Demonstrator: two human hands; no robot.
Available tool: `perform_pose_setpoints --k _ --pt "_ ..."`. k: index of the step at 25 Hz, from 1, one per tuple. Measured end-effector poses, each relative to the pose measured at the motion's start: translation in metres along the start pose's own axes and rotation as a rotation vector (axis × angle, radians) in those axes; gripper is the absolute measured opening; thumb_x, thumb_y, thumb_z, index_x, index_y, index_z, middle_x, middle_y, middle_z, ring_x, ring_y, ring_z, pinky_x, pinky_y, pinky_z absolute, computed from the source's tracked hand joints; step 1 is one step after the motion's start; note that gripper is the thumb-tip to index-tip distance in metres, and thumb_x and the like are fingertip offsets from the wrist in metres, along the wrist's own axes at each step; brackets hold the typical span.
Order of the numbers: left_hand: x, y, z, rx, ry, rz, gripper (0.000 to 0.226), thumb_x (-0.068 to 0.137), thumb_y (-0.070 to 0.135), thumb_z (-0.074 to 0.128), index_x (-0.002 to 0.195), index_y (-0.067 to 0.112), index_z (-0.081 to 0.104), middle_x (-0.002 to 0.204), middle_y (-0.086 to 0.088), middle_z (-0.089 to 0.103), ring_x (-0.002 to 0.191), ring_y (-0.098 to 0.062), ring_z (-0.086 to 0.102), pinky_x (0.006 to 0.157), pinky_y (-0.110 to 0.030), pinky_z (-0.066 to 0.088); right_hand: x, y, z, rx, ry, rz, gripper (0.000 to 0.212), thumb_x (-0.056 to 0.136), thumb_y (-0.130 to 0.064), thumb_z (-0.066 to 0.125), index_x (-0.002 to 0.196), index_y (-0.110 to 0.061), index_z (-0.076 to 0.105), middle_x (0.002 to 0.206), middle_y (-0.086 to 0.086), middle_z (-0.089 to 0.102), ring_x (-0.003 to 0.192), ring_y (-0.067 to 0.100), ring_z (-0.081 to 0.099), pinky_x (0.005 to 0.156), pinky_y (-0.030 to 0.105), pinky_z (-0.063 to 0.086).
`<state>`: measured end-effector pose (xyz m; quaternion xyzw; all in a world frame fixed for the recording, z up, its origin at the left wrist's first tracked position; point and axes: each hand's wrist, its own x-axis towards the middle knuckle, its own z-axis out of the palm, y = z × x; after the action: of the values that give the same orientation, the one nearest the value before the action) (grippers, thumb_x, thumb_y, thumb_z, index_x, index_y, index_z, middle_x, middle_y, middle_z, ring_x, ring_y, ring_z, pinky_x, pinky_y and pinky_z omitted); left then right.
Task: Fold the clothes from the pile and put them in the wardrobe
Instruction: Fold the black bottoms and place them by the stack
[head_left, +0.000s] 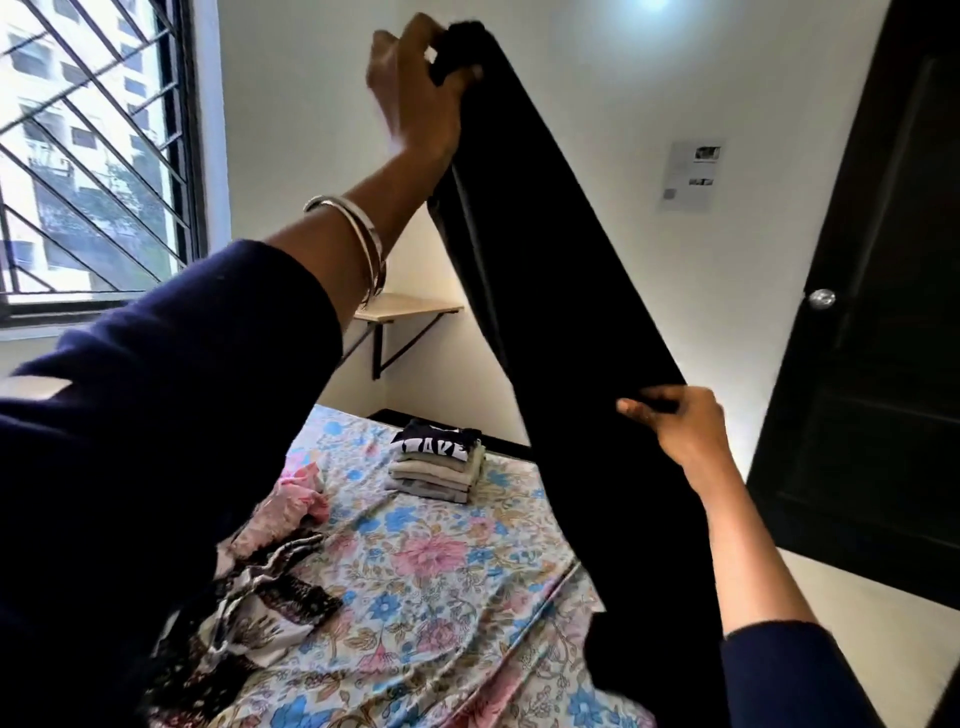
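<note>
Window bars (88, 156) fill the upper left, with buildings outside. Below them, at the near left of the bed (415, 561), lies the pile of unfolded clothes (270, 587): a pink piece farther back and a dark patterned one nearer, both crumpled on the floral sheet. The left hand (415, 98) is raised high, a dark sleeve (171, 415) on the arm and two bangles (358, 244) on the wrist; its fingers are curled round the top end of a long black garment (550, 322), pinching it tight. Behind the arm, a small wooden shelf (405, 306) is fixed to the wall on black brackets. Farther back on the bed, well apart from the pile, sits a neat stack of folded clothes (441, 462), a dark printed top on it. The black garment hangs slanting down from the left hand toward the right, its lower part dropping to the near edge of the bed. The right hand (680, 431), lower, grips the garment's right edge partway down with curled fingers. On the wall beyond is a paper sheet (691, 176). A dark door (872, 312) with a round knob (822, 298) stands at the far right.
</note>
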<state>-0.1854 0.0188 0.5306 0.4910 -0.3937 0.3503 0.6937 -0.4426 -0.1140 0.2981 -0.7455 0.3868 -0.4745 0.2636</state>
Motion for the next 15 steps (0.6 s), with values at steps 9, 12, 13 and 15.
perform_pose_setpoints --k 9,12,13,15 --pt "-0.014 -0.034 -0.022 0.431 -0.078 0.056 0.026 0.083 0.024 0.065 0.109 0.022 0.063 0.115 -0.002 0.052 0.106 -0.016 0.05 0.076 -0.028 0.044 -0.017 0.033 0.029 -0.266 0.281 -0.162 0.04 0.073 0.013 0.052 0.089 -0.015 0.076 0.094 0.004 0.061 0.09 0.028 0.059 0.075 0.031 0.043" --pt "-0.02 -0.035 -0.021 0.53 -0.119 0.159 0.028 0.084 0.026 0.064 0.111 0.02 0.06 0.123 -0.003 0.051 0.117 -0.021 0.047 0.091 -0.037 0.045 -0.05 0.045 0.068 -0.309 -0.09 -0.269 0.043 0.061 0.01 0.046 0.073 -0.018 0.075 0.092 -0.001 0.049 0.085 0.018 0.05 0.072 0.024 0.037" --pt "-0.021 -0.037 -0.02 0.535 -0.158 0.195 0.031 0.084 0.026 0.063 0.114 0.017 0.059 0.124 -0.004 0.052 0.117 -0.022 0.049 0.095 -0.037 0.043 -0.06 0.047 0.08 -0.297 -0.247 -0.294 0.042 0.062 0.009 0.045 0.073 -0.016 0.076 0.095 -0.001 0.051 0.087 0.018 0.053 0.074 0.021 0.037" --pt "-0.024 -0.04 -0.018 0.507 -0.231 0.244 0.034 0.086 0.023 0.06 0.117 0.01 0.055 0.123 -0.007 0.055 0.111 -0.026 0.054 0.094 -0.035 0.044 -0.081 0.048 0.102 -0.264 -0.514 -0.272 0.039 0.071 0.013 0.048 0.075 -0.014 0.076 0.098 -0.003 0.055 0.089 0.017 0.06 0.077 0.018 0.038"
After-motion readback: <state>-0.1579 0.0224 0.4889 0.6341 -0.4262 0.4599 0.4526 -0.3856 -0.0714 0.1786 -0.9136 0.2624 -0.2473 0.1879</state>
